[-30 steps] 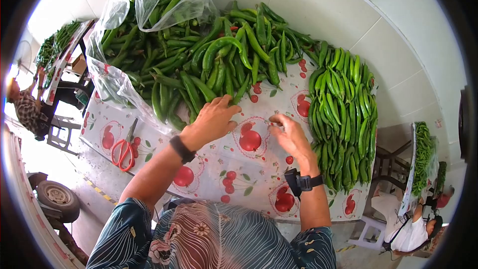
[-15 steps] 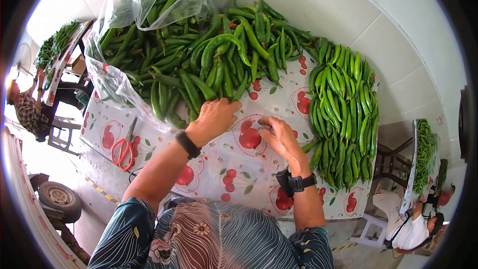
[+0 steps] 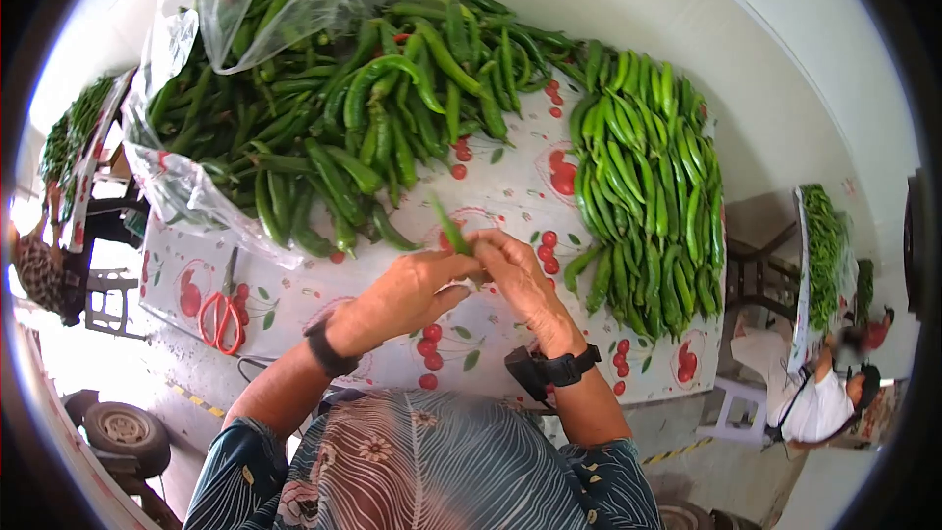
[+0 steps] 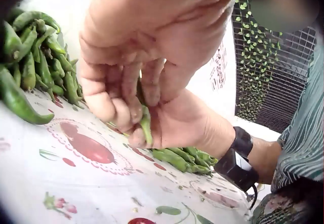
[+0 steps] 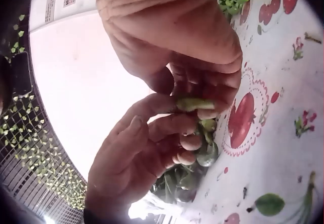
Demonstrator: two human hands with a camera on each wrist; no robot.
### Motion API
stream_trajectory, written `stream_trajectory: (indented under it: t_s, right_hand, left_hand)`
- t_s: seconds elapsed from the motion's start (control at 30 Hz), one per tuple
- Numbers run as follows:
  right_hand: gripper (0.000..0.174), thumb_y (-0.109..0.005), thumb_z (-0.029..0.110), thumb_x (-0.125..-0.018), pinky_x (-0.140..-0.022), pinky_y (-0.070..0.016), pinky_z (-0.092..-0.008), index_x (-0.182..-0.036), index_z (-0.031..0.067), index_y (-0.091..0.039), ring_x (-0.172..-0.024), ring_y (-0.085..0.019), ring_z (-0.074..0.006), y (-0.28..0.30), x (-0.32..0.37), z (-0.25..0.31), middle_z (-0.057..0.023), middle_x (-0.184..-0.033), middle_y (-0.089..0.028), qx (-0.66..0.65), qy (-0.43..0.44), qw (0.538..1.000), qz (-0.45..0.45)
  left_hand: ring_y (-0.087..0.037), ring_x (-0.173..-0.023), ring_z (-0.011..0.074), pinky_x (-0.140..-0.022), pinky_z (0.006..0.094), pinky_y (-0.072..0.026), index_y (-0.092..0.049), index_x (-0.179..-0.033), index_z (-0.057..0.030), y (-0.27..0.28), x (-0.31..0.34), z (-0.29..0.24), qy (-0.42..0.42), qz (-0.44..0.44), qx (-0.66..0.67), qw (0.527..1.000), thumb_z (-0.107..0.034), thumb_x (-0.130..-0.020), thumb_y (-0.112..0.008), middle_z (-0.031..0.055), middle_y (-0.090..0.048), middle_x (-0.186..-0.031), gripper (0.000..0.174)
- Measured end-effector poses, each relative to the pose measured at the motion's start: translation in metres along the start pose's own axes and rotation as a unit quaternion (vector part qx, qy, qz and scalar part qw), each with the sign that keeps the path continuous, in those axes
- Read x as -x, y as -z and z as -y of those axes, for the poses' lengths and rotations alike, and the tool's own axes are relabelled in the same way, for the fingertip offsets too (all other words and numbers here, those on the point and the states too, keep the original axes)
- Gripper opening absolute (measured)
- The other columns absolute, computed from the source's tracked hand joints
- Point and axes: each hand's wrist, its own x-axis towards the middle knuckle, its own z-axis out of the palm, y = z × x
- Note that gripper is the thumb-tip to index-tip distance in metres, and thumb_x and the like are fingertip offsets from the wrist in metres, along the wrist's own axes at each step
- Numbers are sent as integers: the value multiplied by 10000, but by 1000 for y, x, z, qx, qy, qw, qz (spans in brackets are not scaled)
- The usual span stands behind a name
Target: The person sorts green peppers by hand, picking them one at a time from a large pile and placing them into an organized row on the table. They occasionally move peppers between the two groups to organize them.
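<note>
One green chili pepper slants upward between the two hands, over the middle of the table, its outer end blurred. My left hand grips it with curled fingers from the left. From the right, my right hand pinches the same pepper near its lower end. In the left wrist view a short light-green end pokes out between the fingertips; the fingers hide much of the rest. Beyond the hands lies a loose heap of green peppers, partly inside a clear plastic bag.
Neatly lined-up green peppers cover the right side of the table. Red-handled scissors lie near the left edge of the patterned tablecloth. A wall borders the far side. Other people work at tables to the left and right.
My left hand has come back from the heap's near edge with a pepper. The right hand has moved left to meet it and now pinches that pepper. The view has shifted slightly.
</note>
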Motion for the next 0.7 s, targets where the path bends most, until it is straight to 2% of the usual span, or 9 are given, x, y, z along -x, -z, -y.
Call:
stream_trajectory:
  t_s: [0.13, 0.17, 0.27, 0.37, 0.47, 0.53, 0.57, 0.67, 0.7]
  right_hand:
    - [274, -507, 197, -958, -621, -424, -220, -1142, 9, -587, -699, -509, -71, 0, 18, 3, -7, -870, -605, -34, -27, 999, -9]
    - [274, -527, 154, -938, -624, -436, -223, -1162, 7, -583, -694, -518, -74, 1, 21, 4, -19, -883, -617, -34, -45, 998, -19]
    - [256, -548, 128, -915, -634, -448, -230, -1138, 8, -587, -695, -524, -76, 7, 33, -3, -28, -881, -619, 0, -15, 998, -56]
    - [234, -569, 76, -887, -616, -445, -230, -1111, 12, -588, -689, -514, -74, 27, 51, -1, -26, -856, -608, 88, 47, 983, -155]
    - [219, -574, 20, -865, -585, -427, -228, -1084, 19, -588, -675, -497, -68, 51, 70, -1, -19, -845, -593, 78, 148, 946, -279]
    - [234, -566, -17, -852, -579, -422, -213, -1081, 27, -586, -687, -515, -62, 69, 83, -5, -27, -902, -600, 137, 157, 912, -353]
    - [232, -564, -35, -832, -655, -462, -243, -1057, 20, -584, -774, -569, -110, 75, 91, -4, -61, -968, -615, 141, 114, 905, -386]
    - [242, -567, -52, -807, -760, -479, -288, -1039, 16, -581, -894, -592, -178, 89, 100, -22, -90, -1011, -618, 289, 167, 830, -447]
    - [255, -570, -58, -786, -831, -469, -318, -1030, 18, -579, -974, -581, -229, 90, 103, -24, -110, -1046, -607, 294, 152, 827, -455]
  left_hand:
    - [-640, -875, 321, -794, 393, -509, -629, -1020, -32, -10, 4, -4, -4, 15, 21, 1000, -65, -800, -636, 144, -662, -926, 222]
    - [-629, -846, 320, -761, 403, -508, -632, -933, -55, -16, 4, -3, -15, -14, 12, 1000, -90, -795, -655, 133, -649, -899, 145]
    - [-629, -857, 313, -777, 393, -507, -636, -938, -58, -20, 2, -7, -30, 7, -2, 1000, -97, -785, -668, 120, -652, -898, 161]
    - [-606, -968, 317, -840, 408, -484, -625, -988, -47, -13, 1, 1, -60, -11, -48, 997, -85, -771, -672, 121, -638, -1004, 226]
    - [-547, -1081, 322, -928, 432, -427, -613, -1043, -60, 9, 2, 7, -32, -86, -177, 980, -83, -745, -686, 119, -603, -1106, 308]
    - [-495, -1150, 324, -973, 438, -384, -597, -1082, -64, 19, 8, 20, 9, -65, -225, 972, -83, -725, -697, 120, -566, -1177, 372]
    - [-469, -1185, 325, -995, 440, -362, -589, -1102, -65, 22, 12, 26, 30, -54, -249, 967, -83, -715, -703, 120, -547, -1212, 404]
    - [-426, -1235, 318, -1016, 432, -339, -574, -1130, -63, 24, 24, 34, 70, -1, -260, 963, -83, -693, -717, 133, -510, -1259, 461]
    - [-422, -1241, 319, -1016, 433, -340, -574, -1132, -61, 23, 26, 35, 65, -1, -265, 962, -83, -690, -719, 135, -505, -1264, 465]
